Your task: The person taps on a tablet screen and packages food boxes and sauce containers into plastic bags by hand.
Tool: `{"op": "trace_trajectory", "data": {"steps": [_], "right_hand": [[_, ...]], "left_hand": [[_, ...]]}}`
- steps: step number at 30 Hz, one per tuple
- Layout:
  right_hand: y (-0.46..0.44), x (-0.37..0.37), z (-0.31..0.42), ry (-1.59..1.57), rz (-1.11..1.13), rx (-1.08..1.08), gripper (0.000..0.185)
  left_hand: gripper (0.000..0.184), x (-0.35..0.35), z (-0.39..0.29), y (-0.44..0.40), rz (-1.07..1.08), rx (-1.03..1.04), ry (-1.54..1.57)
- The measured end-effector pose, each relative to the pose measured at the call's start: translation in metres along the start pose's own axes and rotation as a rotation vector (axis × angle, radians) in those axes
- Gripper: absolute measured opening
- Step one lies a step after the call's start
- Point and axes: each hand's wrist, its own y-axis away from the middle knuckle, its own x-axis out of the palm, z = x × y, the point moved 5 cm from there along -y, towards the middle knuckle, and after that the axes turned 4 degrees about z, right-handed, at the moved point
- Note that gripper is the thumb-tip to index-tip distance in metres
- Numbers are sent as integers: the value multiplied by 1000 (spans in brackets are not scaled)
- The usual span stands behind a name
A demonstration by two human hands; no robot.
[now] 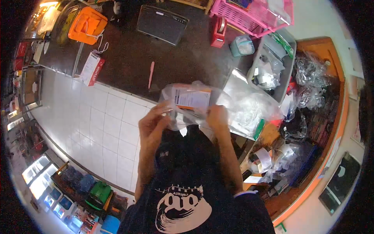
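A clear plastic bag is stretched between my two hands at the front edge of the dark table. Inside or behind its film lies an orange packet with a white printed label; which of the two I cannot tell. My left hand pinches the bag's left side between thumb and fingers. On the right side my right hand is closed on the plastic, its fingers slightly blurred. A pink pen lies on the table just beyond the bag.
A black flat device, a red tape dispenser and a pink basket stand at the back. To the right are a grey bin of plastic packaging and a clear plastic stack. An orange container sits far left.
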Motion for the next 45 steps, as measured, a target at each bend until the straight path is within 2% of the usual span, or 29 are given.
{"op": "trace_trajectory", "data": {"steps": [2,4,5,7,8,9,10,12,14,15,17,19,20,22,23,25,28,29,31,38,41,43,45], "right_hand": [[-3,-7,-7,5,-107,35,24],[-31,26,30,67,-71,-378,28],[-35,45,53,-128,-136,-363,30],[-65,95,93,-783,-36,-448,31],[-80,121,113,-1091,15,-485,31],[-93,143,125,-1218,74,-554,30],[-105,165,137,-1344,143,-618,29],[-129,196,159,-124,-374,-552,22],[-163,265,126,-1374,-172,-557,20],[-155,231,137,-798,-155,-613,21],[-127,175,147,-217,-128,-640,21],[-97,126,146,-31,-16,-619,22],[-74,99,136,-48,-150,-625,22],[-6,28,117,51,-152,-574,28],[30,-16,111,167,-28,-507,33],[73,-47,101,571,256,-352,41],[107,-67,91,528,196,-250,41],[111,-68,89,526,218,-252,41],[118,-76,90,435,94,-344,40],[120,-74,80,346,132,-313,43],[107,-73,92,257,212,-321,44],[87,-72,114,-70,-80,-528,33],[25,-19,112,-155,-22,-357,34]], "left_hand": [[25,9,4,2,96,-37,-1],[25,16,-1,3,113,-40,32],[23,17,-4,2,76,-20,20],[22,19,-7,0,53,5,5],[23,13,-11,-2,33,63,-136],[23,8,-15,-4,11,121,-277],[23,4,-15,-4,26,125,-283],[24,-4,-11,-3,2,90,-226],[24,-4,-11,-2,-19,90,-264],[24,1,-15,-1,-37,77,-262],[25,1,-21,-1,-66,66,-257],[25,-4,-25,-4,-75,88,-213],[25,-7,-27,-6,-93,87,-205],[26,-14,-25,-11,-113,27,-194],[26,-16,-24,-13,-127,8,-170],[27,-19,-26,-16,-141,-17,-184],[27,-21,-21,-20,-143,-23,-249],[24,-20,-22,-22,-124,-22,-243],[20,-15,-24,-26,-67,27,-207],[21,-10,-26,-25,-70,8,-230],[22,-9,-26,-20,-74,-4,-230],[22,-6,-26,-17,-76,-3,-256],[23,-3,-25,-14,-74,-4,-283]]}}
